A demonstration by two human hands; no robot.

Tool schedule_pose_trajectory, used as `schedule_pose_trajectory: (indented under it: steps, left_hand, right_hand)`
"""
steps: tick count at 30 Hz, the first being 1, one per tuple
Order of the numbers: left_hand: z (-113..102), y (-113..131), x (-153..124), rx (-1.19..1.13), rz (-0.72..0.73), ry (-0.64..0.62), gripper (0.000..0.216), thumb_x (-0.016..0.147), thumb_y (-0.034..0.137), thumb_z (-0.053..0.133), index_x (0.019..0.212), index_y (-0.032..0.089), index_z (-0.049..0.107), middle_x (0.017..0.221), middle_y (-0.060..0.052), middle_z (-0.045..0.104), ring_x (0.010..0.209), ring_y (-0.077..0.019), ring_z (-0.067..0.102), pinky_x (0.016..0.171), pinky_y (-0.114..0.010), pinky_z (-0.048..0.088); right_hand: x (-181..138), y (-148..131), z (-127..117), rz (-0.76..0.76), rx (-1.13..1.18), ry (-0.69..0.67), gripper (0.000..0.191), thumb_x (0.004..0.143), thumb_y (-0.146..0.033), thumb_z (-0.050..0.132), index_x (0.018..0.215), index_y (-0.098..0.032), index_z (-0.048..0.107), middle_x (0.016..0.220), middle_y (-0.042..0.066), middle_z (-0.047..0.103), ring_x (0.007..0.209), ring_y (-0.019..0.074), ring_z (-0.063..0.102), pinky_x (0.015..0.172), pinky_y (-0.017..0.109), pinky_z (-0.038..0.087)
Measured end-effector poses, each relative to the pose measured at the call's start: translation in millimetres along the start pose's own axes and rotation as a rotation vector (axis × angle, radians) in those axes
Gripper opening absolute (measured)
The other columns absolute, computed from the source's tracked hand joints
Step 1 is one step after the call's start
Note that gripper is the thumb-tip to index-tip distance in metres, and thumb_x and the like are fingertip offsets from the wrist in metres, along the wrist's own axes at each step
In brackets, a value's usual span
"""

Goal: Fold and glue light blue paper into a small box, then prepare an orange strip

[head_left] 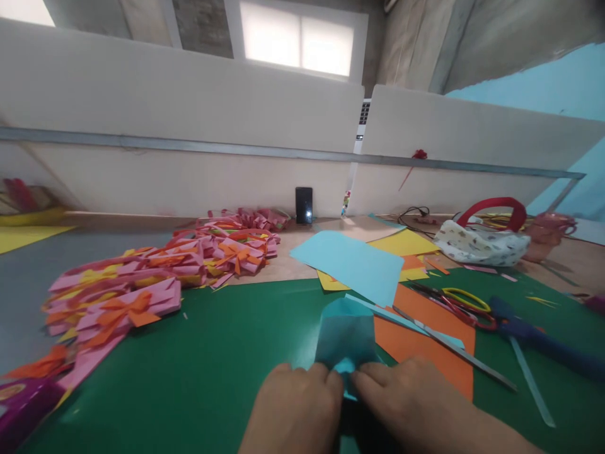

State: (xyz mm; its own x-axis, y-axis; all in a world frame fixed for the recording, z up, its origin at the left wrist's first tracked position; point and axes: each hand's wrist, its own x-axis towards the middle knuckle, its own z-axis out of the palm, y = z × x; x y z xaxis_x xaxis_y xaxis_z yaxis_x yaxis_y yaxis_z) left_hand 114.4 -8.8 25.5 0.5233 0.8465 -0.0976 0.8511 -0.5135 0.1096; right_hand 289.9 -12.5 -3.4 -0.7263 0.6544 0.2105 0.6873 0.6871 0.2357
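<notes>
Low in the middle of the head view, a folded piece of light blue paper (346, 331) stands up over the green mat (227, 366). My left hand (295, 407) is closed on its near left side, fingers bent and pressed inward. On the near right side my right hand (413, 394) pinches the same paper, and the two sets of fingertips almost meet. The lower part of the folded paper is hidden behind my fingers and in shadow. Just beyond it lie a flat light blue sheet (352, 261) and narrow blue strips. An orange sheet (449, 359) is beside my right hand.
Pink paper bags with orange bows (127, 312) are heaped at left, near a purple box (28, 407). At right lie scissors (466, 306), a dark blue glue gun (534, 334) and a metal ruler (472, 359). Behind are a phone (304, 205) and a cloth basket (482, 243).
</notes>
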Motion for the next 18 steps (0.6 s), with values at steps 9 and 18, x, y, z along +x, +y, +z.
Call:
schedule_pose_trajectory:
  steps: [9,18]
  left_hand:
    - [-5,-4,-4,-0.121,0.03,0.148,0.027,0.072,0.008,0.047,0.083,0.024,0.066,0.08,-0.002,0.07,0.069,-0.0206,0.064,0.061,-0.029,0.041]
    - [-17,-24,-5,-0.95,-0.318,0.627,0.033,0.082,0.046,0.046,0.067,0.018,0.058,0.055,0.003,0.055,0.046,-0.0103,0.046,0.045,-0.021,0.036]
  right_hand:
    - [9,7,-13,0.146,0.233,-0.216,0.016,0.071,-0.005,0.052,0.075,-0.019,0.056,0.074,-0.001,0.066,0.056,0.0125,0.058,0.045,0.026,0.018]
    - [24,29,-40,0.172,0.338,-0.239,0.016,0.067,-0.002,0.05,0.066,-0.017,0.056,0.063,-0.004,0.057,0.058,0.0089,0.053,0.048,0.019,0.025]
